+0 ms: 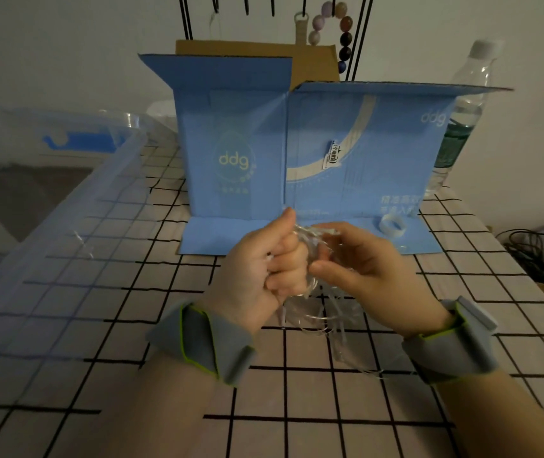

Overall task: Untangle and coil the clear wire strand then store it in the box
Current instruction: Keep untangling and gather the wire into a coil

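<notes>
We read "ddg" on the blue carton, yellow-green at centre left and pale at upper right; its white sticker and Chinese print stay illegible.

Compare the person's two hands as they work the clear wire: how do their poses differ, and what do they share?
The left hand is curled into a fist around the clear wire, thumb pointing up; the right hand is looser, pinching the wire between thumb and fingers. The left hand shows its back, the right more of its thumb side. Both keep a grip on the same tangle, above the checked tablecloth.
</notes>
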`<state>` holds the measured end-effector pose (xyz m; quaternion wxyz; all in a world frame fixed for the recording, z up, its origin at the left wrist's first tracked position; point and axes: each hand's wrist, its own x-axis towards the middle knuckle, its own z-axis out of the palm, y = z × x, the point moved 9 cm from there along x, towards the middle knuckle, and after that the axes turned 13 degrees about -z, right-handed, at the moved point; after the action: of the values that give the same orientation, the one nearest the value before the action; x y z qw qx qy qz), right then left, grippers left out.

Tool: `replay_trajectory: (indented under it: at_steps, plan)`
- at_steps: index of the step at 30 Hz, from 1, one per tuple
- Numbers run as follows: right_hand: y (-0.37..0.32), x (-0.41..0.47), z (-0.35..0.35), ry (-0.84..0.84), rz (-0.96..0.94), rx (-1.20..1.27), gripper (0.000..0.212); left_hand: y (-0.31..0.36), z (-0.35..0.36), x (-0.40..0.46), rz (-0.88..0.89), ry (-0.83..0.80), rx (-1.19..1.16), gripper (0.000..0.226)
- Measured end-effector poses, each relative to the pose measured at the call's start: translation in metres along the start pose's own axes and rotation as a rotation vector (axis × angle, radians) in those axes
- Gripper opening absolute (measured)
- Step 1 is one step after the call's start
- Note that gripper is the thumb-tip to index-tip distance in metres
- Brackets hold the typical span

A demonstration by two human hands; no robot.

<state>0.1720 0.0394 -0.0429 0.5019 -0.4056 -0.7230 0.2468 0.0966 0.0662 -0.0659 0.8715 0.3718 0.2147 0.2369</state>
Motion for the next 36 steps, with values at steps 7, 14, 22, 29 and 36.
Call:
replay_trajectory:
  at_steps: [7, 14, 22, 29, 36]
  plan:
    - [0.012, -0.003, -0.016, 0.04, 0.103, -0.153, 0.013, 0.025, -0.012, -0.006, 0.184, -0.077, -0.309, 0.049]
    - [0.017, -0.008, -0.055, 0.303, 0.114, -0.328, 0.012, 0.051, -0.038, -0.02, 0.41, 0.037, -0.397, 0.044]
    - [0.022, -0.009, -0.058, 0.208, 0.106, -0.686, 0.01, 0.046, -0.031, -0.017, 0.371, 0.039, -0.353, 0.052]
    - [-0.007, -0.001, -0.014, 0.053, -0.039, -0.306, 0.039, 0.011, -0.008, -0.001, 0.104, 0.043, -0.149, 0.042]
    - [-0.005, -0.001, -0.016, 0.158, 0.02, 0.02, 0.007, 0.007, 0.0, -0.003, 0.048, -0.031, -0.136, 0.052]
